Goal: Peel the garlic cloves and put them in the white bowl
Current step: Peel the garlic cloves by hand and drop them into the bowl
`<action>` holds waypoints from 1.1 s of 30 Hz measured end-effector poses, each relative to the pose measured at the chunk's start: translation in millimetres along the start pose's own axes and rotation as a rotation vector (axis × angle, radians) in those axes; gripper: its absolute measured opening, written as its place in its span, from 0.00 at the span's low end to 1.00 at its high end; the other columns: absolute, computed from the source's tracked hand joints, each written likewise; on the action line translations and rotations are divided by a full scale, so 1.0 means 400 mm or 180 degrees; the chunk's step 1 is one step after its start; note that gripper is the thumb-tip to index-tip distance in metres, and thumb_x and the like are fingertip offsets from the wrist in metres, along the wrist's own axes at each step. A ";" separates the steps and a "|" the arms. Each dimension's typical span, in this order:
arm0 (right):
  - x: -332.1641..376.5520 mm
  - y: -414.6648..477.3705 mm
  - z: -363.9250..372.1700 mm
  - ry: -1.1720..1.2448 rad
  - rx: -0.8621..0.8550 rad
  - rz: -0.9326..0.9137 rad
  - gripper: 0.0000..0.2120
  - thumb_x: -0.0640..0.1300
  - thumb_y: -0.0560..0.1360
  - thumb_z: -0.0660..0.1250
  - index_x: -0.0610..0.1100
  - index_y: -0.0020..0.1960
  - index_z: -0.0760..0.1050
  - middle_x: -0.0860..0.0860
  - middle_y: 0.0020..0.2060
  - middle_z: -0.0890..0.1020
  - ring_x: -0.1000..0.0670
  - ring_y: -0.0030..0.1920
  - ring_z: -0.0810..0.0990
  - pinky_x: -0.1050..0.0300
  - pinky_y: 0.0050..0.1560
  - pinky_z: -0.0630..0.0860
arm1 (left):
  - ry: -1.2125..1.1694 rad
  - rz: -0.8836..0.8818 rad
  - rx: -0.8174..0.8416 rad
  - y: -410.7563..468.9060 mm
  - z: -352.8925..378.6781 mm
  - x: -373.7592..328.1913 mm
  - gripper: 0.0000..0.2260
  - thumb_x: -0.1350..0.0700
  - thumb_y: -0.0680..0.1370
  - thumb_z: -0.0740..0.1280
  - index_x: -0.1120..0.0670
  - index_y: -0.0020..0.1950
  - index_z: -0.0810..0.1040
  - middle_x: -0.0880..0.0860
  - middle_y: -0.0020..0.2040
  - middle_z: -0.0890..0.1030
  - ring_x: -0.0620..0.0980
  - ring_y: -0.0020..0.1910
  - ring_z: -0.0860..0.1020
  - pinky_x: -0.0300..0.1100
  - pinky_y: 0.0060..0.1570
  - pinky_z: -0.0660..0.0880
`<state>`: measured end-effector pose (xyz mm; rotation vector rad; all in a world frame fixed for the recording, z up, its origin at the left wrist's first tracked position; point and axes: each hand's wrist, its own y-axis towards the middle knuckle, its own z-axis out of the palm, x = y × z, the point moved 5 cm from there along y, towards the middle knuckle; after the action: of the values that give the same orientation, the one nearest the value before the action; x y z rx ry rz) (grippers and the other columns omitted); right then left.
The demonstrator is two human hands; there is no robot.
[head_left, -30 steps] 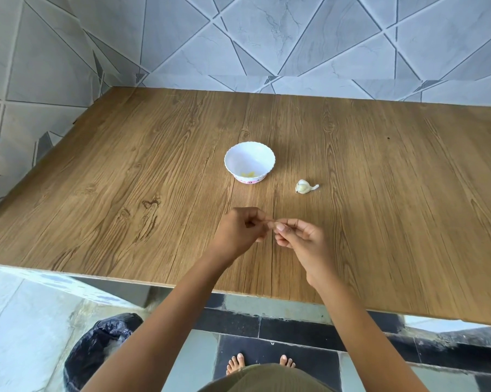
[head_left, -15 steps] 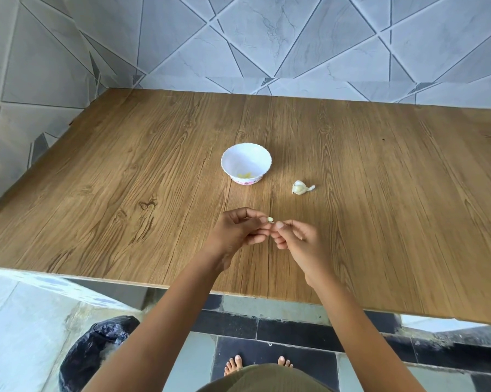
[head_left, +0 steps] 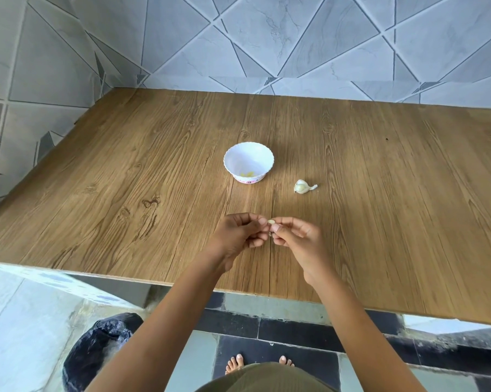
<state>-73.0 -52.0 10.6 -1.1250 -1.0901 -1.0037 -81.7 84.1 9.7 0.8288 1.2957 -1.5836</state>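
Wood-grain table (head_left: 125,179), white bowl (head_left: 248,157) near the middle with yellowish bits inside, garlic chunk (head_left: 302,187) just right of it. Left hand (head_left: 240,234) and right hand (head_left: 298,239) both pinch one small garlic clove (head_left: 271,221), mostly hidden by fingertips. Pink print on the bowl's base is unreadable. Black-bagged bin (head_left: 97,343) below is partly cut off by the left arm.

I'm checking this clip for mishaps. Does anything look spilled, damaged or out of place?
Nothing stands out. The white bowl stands upright, a garlic piece lies right of it on the table, and the left hand and right hand pinch a clove between them.
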 end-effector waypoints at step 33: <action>-0.019 0.009 -0.002 0.0060 0.0095 -0.0078 0.02 0.38 0.74 0.68 0.41 0.45 0.80 0.52 0.34 0.83 0.56 0.37 0.81 0.65 0.41 0.77 | 0.1379 0.0670 -0.0155 0.003 -0.016 -0.033 0.04 0.61 0.73 0.72 0.59 0.46 0.82 0.55 0.37 0.82 0.48 0.36 0.80 0.36 0.38 0.78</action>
<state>-70.7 -51.8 2.3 -1.0785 -1.1029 -1.0122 -76.0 93.3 19.9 1.2818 1.4825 -1.2408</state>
